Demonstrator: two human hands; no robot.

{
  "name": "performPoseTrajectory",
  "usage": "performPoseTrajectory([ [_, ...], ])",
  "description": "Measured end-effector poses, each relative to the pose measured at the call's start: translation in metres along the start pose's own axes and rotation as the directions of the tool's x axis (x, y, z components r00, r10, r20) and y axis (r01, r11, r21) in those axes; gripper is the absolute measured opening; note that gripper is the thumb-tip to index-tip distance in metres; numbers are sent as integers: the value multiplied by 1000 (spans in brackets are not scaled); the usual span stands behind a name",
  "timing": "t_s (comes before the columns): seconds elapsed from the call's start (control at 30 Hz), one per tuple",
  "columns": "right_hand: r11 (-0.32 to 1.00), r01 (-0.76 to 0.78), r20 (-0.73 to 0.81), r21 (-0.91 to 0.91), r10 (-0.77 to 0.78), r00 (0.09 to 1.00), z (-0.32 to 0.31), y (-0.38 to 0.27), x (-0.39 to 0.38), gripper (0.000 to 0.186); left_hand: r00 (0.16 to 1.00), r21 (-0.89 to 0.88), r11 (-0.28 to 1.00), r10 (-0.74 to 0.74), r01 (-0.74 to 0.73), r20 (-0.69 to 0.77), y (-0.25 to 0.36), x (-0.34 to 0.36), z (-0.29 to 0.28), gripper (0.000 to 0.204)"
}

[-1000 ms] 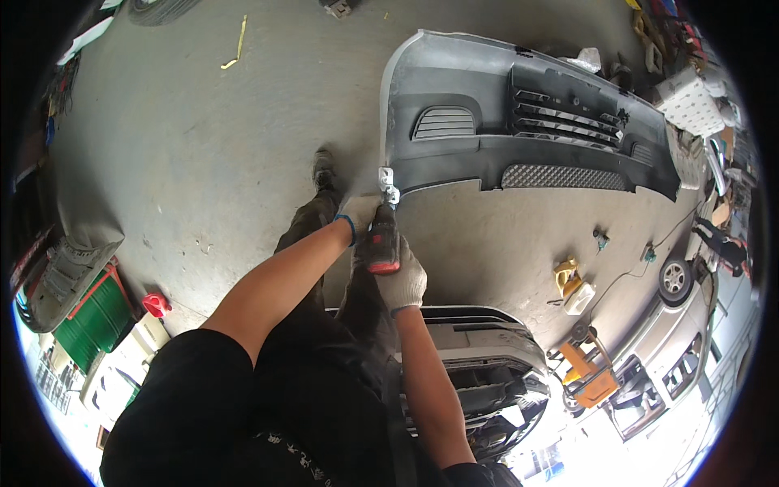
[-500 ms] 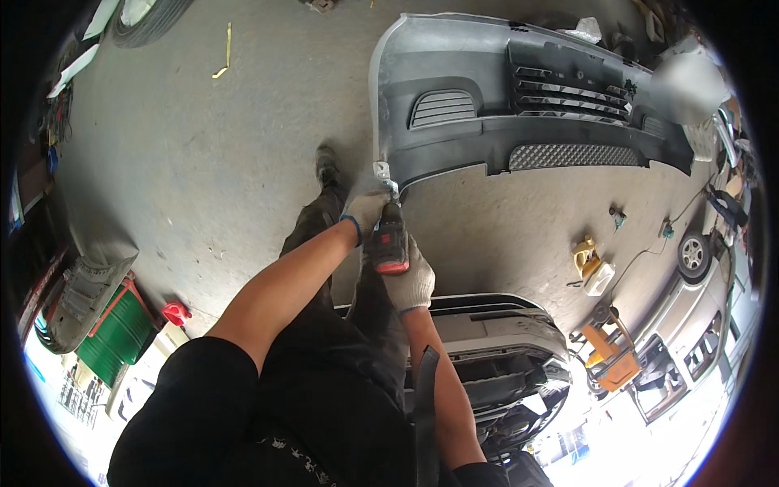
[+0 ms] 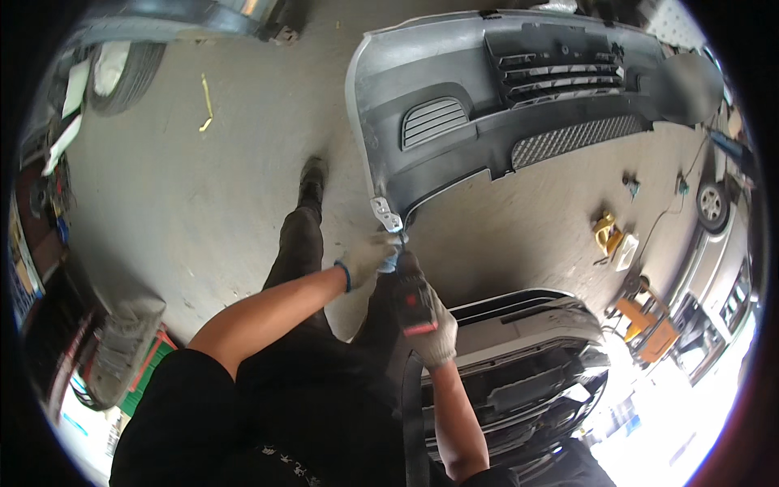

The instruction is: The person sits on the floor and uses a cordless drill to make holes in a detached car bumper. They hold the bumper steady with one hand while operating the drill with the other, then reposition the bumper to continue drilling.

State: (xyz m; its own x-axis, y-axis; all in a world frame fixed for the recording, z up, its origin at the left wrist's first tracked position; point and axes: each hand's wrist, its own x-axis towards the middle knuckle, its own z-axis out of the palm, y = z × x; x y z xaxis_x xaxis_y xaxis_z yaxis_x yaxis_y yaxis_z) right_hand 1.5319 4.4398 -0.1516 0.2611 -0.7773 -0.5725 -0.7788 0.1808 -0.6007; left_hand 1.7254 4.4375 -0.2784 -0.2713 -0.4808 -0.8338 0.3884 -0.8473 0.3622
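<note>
My right hand [image 3: 439, 331], in a knitted work glove, grips a dark cordless drill [image 3: 411, 302] with a red patch at its battery end. The drill's nose points away from me, toward a small silver metal bracket [image 3: 385, 214] with holes. That bracket sits at the near left corner of a grey car bumper [image 3: 381, 97] with slatted grilles. My left hand [image 3: 367, 258], gloved with a blue cuff, is beside the drill's tip, just below the bracket. Its fingers are smeared, so whether they pinch anything is unclear. Something light blue [image 3: 389, 263] shows beside them.
Close on my right lies another car front end [image 3: 519, 325]. Beyond it are a yellow jug [image 3: 604, 231], an orange machine [image 3: 649, 329] and a cable on the floor. A tyre [image 3: 130, 77] and a yellow strip [image 3: 206, 104] lie at the far left.
The drill and my right hand have shifted nearer to me and rightward, and the drill's tip now sits farther from the bracket. My left hand has also drawn back from it. The view has tilted.
</note>
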Motion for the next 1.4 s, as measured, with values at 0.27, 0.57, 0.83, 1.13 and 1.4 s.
performPoseTrajectory([
  [0.27, 991, -78, -162, 109, 95, 982, 55, 24, -31, 25, 936, -73, 992, -70, 101, 344, 79, 3, -21, 29],
  [0.57, 876, -162, -432, 455, 377, 819, 108, 71, 56, 35, 665, 420, 752, 32, -508, 746, 174, 121, 7, 16],
  [0.83, 869, -296, -565, 396, 484, 668, 134, 96, 13, 46, 488, 535, 426, -224, -730, 844, 154, 146, 14, 20],
  [1.13, 955, -258, -534, 146, 296, 792, 89, 25, -18, 42, 137, 350, 357, -504, -866, 853, 152, 164, -9, 40],
  [1.4, 699, -260, -301, 666, 571, 763, 101, 5, -12, 61, 114, 419, 484, -541, -768, 833, 133, 188, -32, 37],
])
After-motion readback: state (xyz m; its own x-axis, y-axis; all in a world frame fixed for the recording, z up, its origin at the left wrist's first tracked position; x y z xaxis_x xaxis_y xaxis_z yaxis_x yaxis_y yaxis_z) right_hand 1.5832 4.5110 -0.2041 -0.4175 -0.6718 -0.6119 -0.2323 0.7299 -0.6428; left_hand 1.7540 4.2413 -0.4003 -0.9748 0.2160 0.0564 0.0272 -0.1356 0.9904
